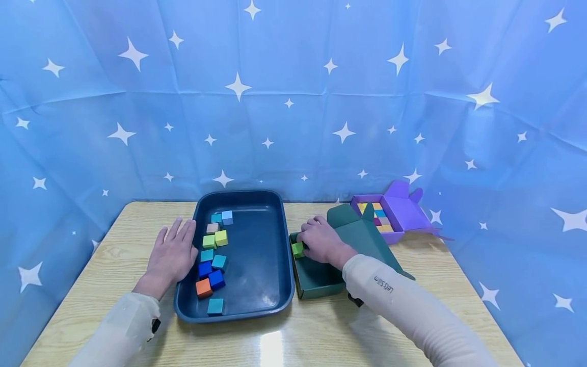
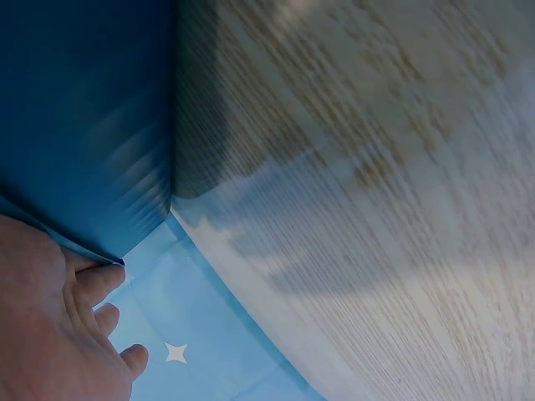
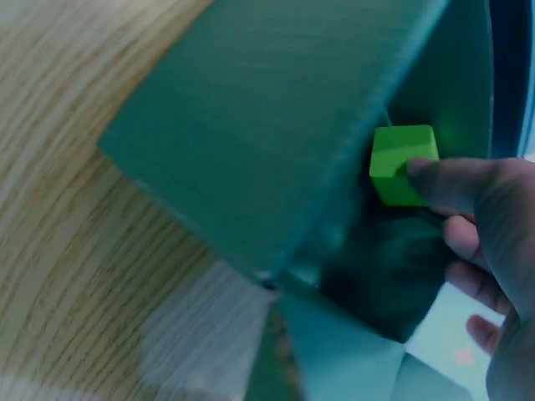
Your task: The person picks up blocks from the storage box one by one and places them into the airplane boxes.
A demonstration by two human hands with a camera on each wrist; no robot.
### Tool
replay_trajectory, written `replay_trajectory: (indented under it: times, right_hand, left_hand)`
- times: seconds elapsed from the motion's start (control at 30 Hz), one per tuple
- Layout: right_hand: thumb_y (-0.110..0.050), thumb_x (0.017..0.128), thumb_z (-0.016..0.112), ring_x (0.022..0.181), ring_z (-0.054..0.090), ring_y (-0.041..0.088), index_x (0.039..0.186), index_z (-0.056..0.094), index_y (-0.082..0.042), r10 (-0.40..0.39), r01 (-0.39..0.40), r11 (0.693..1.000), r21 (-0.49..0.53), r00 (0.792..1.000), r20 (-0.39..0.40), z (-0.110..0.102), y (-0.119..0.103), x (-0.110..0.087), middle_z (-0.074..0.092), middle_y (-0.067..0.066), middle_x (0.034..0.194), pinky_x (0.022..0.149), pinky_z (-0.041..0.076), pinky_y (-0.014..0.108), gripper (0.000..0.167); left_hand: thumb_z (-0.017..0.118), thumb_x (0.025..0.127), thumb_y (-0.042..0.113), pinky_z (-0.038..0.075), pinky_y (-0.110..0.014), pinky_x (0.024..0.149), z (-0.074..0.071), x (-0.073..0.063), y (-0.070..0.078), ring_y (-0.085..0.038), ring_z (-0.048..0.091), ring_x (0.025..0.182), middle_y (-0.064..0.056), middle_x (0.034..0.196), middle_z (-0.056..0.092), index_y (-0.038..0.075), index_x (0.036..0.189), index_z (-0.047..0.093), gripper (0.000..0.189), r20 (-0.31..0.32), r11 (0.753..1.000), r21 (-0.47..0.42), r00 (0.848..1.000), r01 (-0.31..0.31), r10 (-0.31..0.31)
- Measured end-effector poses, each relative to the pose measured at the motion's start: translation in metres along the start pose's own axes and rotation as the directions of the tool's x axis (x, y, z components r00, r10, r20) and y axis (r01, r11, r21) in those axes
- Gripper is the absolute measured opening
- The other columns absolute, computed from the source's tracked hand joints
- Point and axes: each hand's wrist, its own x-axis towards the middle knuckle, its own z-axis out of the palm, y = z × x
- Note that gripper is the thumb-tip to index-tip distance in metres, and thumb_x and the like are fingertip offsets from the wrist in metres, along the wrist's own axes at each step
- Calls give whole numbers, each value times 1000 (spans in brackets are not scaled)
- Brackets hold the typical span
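Note:
My right hand (image 1: 323,242) reaches into the open dark green box (image 1: 321,291). It pinches a bright green cube (image 3: 403,163) by its edge, with the thumb (image 3: 447,180) lying over one face; the other fingers sit loosely below. In the head view the green cube shows beside the box's left wall. My left hand (image 1: 171,255) lies with fairly straight fingers against the left rim of a dark blue tray (image 1: 257,255). In the left wrist view its fingertips come over the tray's edge. Several coloured cubes stand along the tray's left side, among them an orange cube (image 1: 204,288).
A purple box (image 1: 390,236) with its lid folded back stands at the back right, holding several coloured cubes in rows. The green box's lid (image 1: 362,237) leans towards it. A blue curtain (image 1: 293,102) with white stars hangs behind the wooden table (image 1: 316,336).

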Motion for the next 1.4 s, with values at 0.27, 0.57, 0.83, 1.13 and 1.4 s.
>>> replay_trajectory:
  times: [0.27,0.57,0.83,1.13,1.4]
  right_hand:
    - [-36,85,74,102,57,21,98,75,-24,-5,2,989,-145,1000,-22,7,-5,-1,69,-2,102,108,38,42,18]
    - [-38,84,75,100,57,21,98,74,-23,21,-30,987,-159,998,-55,11,-5,-1,70,-2,102,106,38,41,21]
    - [-36,82,77,102,59,23,103,75,-21,41,-47,998,-48,992,-119,-14,-2,-2,71,0,103,105,39,45,25]
    - [-39,86,73,105,58,21,110,75,-22,81,-64,991,118,985,-149,-60,-13,14,72,-2,109,105,38,45,29]
    - [-48,88,67,113,57,17,114,71,-29,30,-24,996,85,997,-71,-67,-58,50,69,-8,115,108,38,43,32]
  left_hand:
    - [48,97,24,10,-64,119,1,0,1,-42,12,149,-23,158,27,1,154,22,66,-10,1000,5,1000,-1,2]
    - [49,97,24,8,-64,119,2,0,1,-42,11,149,-23,158,27,1,154,21,67,0,1000,-2,1000,5,-5]
    - [48,98,24,9,-64,119,2,0,1,-42,11,149,-22,158,27,1,154,20,67,2,1000,0,1000,4,-4]
    - [47,97,24,10,-64,119,1,1,1,-42,12,149,-22,158,27,1,154,21,66,1,1000,2,1000,-2,2]
    - [48,97,22,9,-64,119,0,0,1,-43,12,149,-23,158,28,1,154,22,66,-9,1000,-5,1000,-1,1]
